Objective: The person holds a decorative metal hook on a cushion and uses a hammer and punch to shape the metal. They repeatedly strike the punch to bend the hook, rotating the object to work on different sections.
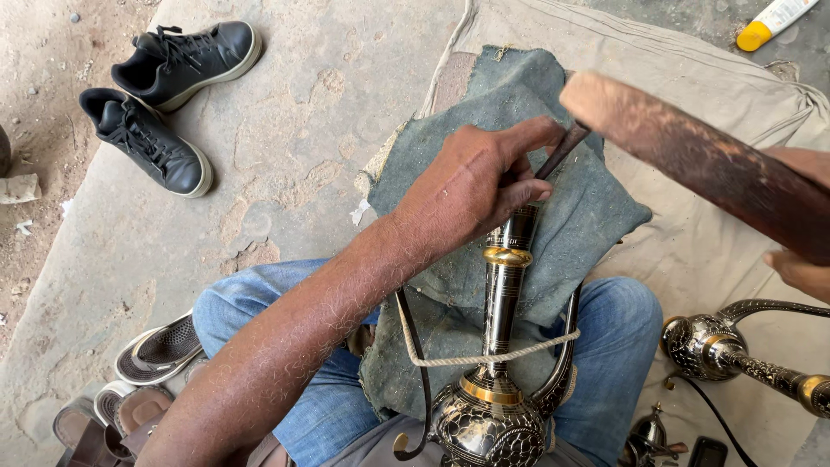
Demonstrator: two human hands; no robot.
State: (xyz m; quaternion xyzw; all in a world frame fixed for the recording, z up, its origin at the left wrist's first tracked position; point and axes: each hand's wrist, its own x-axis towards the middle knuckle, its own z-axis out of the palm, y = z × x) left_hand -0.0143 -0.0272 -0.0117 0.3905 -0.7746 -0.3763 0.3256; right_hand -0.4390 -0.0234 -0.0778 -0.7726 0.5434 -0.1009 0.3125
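I see my left hand (471,186) with fingers (527,134) clamped on a thin chisel (562,149) set atop the engraved metal jug's neck (506,277), forearm reaching forward over my lap, while my right hand (800,268) grips a raised wooden mallet (692,160).

An open-air floor workshop for metalcraft: bare concrete ground (285,130), a spread canvas sheet (692,78), engraved brass vessels (488,415), shoes (186,60) at upper left.
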